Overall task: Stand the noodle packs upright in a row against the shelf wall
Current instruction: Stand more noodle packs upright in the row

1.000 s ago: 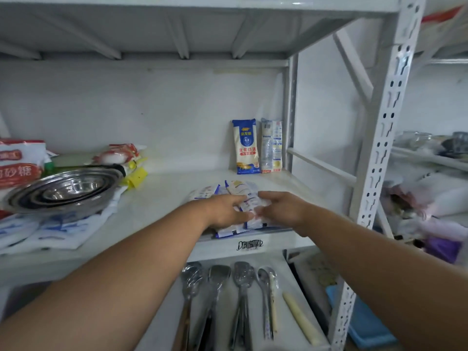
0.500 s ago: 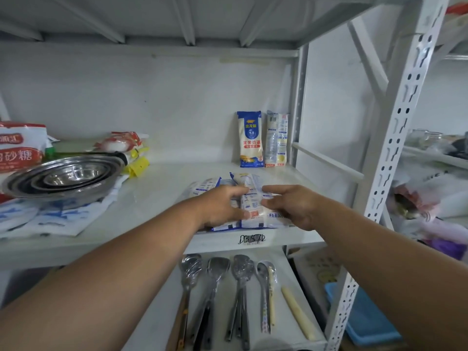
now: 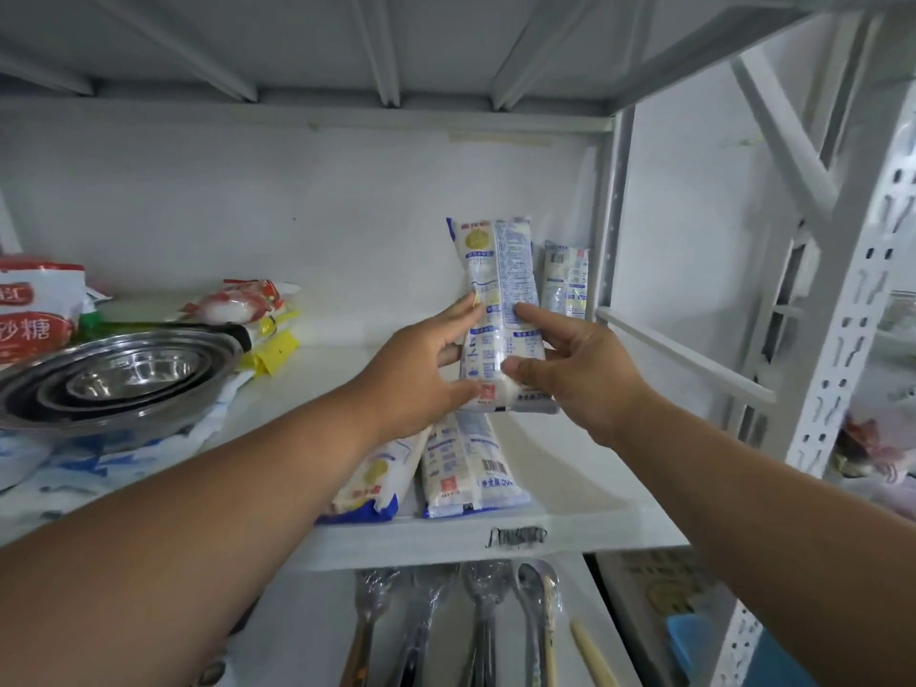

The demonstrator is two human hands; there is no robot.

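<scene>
Now both hands — left hand [image 3: 421, 369] and right hand [image 3: 575, 374] — clamp one noodle pack [image 3: 500, 309], lifted upright above the shelf [image 3: 570, 468]. Next, I judge, it needs setting down beside the standing pack [image 3: 567, 282] — two flat packs [image 3: 466, 468] wait.

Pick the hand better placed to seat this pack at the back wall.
Right. The right hand grips the held pack on the side nearest the standing pack; the left hand is farther.

Occlusion: held noodle pack [image 3: 500, 309] covers all but an edge of the standing pack behind | left hand [image 3: 421, 374] hides upper end of flat pack [image 3: 369, 480] | Cropped: sugar bag [image 3: 34, 309] at left edge; utensils [image 3: 486, 632] at bottom edge | Illegible: pack print too small.
</scene>
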